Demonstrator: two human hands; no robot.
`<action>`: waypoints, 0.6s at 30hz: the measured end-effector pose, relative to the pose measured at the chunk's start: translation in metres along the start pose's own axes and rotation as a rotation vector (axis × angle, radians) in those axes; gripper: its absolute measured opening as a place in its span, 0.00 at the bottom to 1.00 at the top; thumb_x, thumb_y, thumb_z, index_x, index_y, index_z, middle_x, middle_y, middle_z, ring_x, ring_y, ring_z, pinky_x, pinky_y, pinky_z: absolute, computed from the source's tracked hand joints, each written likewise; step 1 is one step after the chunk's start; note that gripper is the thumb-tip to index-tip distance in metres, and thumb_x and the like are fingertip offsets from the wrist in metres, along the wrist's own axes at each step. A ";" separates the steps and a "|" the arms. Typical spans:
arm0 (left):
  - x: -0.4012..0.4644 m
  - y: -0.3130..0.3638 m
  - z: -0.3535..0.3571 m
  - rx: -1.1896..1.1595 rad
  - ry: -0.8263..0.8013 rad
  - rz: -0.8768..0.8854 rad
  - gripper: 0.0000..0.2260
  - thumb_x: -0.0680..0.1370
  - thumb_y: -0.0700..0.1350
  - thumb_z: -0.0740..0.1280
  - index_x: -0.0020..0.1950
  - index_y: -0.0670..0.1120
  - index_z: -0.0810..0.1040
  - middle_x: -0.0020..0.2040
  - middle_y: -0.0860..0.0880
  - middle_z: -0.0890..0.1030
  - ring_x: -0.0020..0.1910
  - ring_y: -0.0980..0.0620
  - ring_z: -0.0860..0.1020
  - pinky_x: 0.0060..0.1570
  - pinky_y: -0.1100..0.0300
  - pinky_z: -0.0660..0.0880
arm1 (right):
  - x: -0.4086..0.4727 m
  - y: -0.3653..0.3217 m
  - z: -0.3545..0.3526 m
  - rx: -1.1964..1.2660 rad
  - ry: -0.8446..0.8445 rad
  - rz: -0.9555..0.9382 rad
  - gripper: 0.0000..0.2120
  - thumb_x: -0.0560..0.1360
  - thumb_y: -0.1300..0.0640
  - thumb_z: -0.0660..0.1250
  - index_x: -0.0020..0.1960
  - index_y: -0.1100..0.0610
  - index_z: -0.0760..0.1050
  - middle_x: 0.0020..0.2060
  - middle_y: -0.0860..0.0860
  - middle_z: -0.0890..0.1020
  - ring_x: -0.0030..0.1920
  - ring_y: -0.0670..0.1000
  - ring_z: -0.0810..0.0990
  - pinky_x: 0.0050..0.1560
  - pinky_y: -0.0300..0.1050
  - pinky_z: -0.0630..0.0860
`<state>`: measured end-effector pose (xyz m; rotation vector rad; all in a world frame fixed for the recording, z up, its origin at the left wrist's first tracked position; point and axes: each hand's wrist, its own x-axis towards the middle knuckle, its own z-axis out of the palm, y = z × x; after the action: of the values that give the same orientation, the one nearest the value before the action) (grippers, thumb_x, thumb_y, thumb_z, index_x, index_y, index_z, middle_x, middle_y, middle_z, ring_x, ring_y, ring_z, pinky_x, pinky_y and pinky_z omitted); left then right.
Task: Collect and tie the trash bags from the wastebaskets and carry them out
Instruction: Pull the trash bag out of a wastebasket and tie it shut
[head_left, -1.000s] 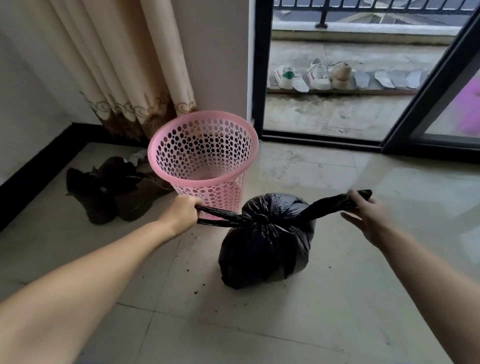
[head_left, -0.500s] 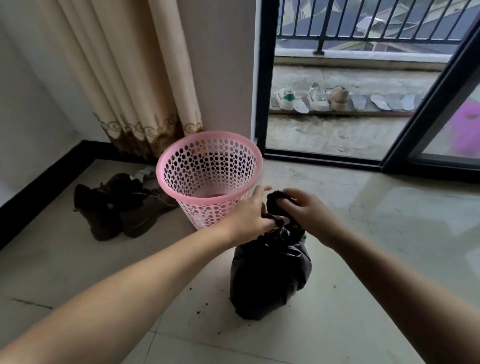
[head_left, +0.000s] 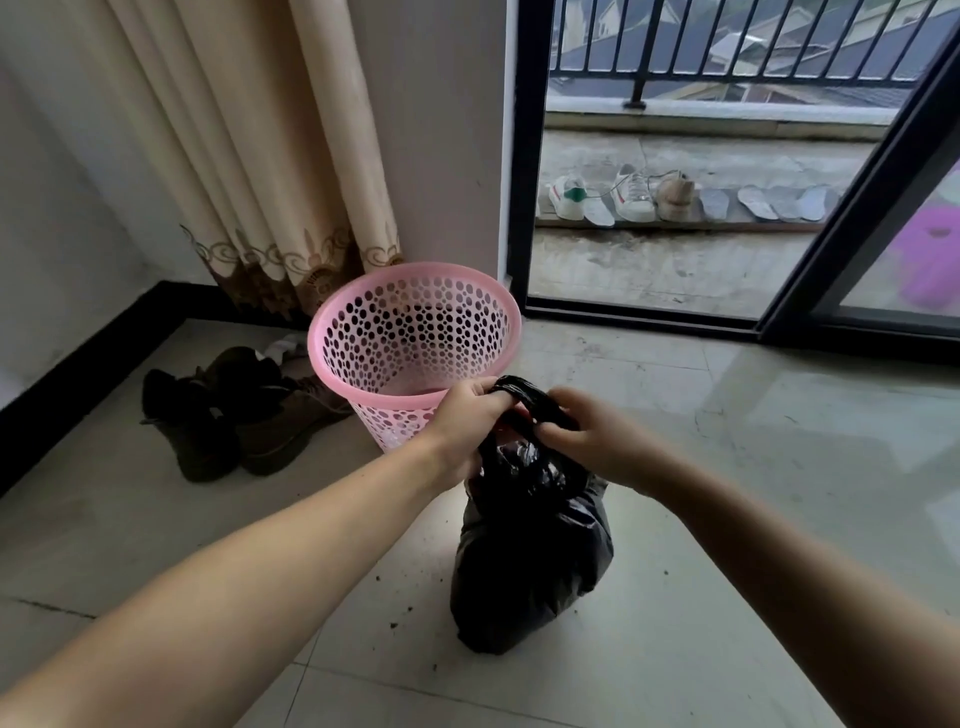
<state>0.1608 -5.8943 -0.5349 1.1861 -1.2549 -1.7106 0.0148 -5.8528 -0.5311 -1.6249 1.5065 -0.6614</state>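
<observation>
- At the far left, a pair of dark brown boots (head_left: 234, 410) lies on the pale tiled floor (head_left: 779, 467), beside the black skirting of the wall.
- Behind them, a cream pleated curtain with a brown embroidered hem (head_left: 249, 156) hangs down to the floor.
- Just right of the boots stands a pink perforated plastic wastebasket (head_left: 413, 338), upright, with no bag lining it.
- The left hand (head_left: 467, 421) reaches in from the near left, fingers curled closed around the twisted neck of the bag, in front of the basket's near rim.
- A full black plastic trash bag (head_left: 530, 561) sits on the floor just near and right of the wastebasket, its gathered top raised between both hands.
- Small dark crumbs (head_left: 415, 582) are scattered on the tiles to the left of the bag.
- The right hand (head_left: 592, 441) comes from the near right, pinching a loop of the bag's black plastic, close to the left hand.
- At the far right, an open black-framed sliding door (head_left: 519, 208) shows a concrete balcony with white sneakers (head_left: 602, 195) and insoles laid in a row, and a dark railing beyond.
</observation>
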 end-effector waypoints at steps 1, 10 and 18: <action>-0.001 0.001 0.001 -0.102 -0.016 -0.024 0.07 0.79 0.34 0.59 0.46 0.40 0.76 0.33 0.46 0.79 0.29 0.55 0.79 0.34 0.64 0.80 | 0.001 -0.002 -0.001 -0.061 0.079 -0.022 0.05 0.75 0.60 0.64 0.41 0.53 0.70 0.32 0.50 0.75 0.32 0.47 0.71 0.33 0.35 0.67; 0.016 -0.005 -0.021 -0.035 -0.208 -0.033 0.05 0.78 0.37 0.63 0.44 0.45 0.71 0.25 0.53 0.63 0.22 0.58 0.60 0.21 0.67 0.61 | 0.008 0.009 -0.022 0.670 0.124 0.040 0.11 0.76 0.68 0.58 0.42 0.55 0.72 0.19 0.43 0.66 0.21 0.43 0.61 0.21 0.35 0.61; 0.025 -0.052 -0.030 0.622 -0.321 -0.070 0.11 0.76 0.47 0.68 0.34 0.47 0.74 0.25 0.54 0.70 0.23 0.55 0.70 0.25 0.66 0.66 | 0.013 0.088 0.024 -0.169 0.048 -0.024 0.12 0.76 0.58 0.63 0.35 0.52 0.69 0.25 0.45 0.67 0.29 0.48 0.67 0.32 0.44 0.63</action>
<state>0.1802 -5.9113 -0.5945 1.3344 -2.0659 -1.6543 -0.0125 -5.8576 -0.6193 -1.7667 1.6168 -0.6031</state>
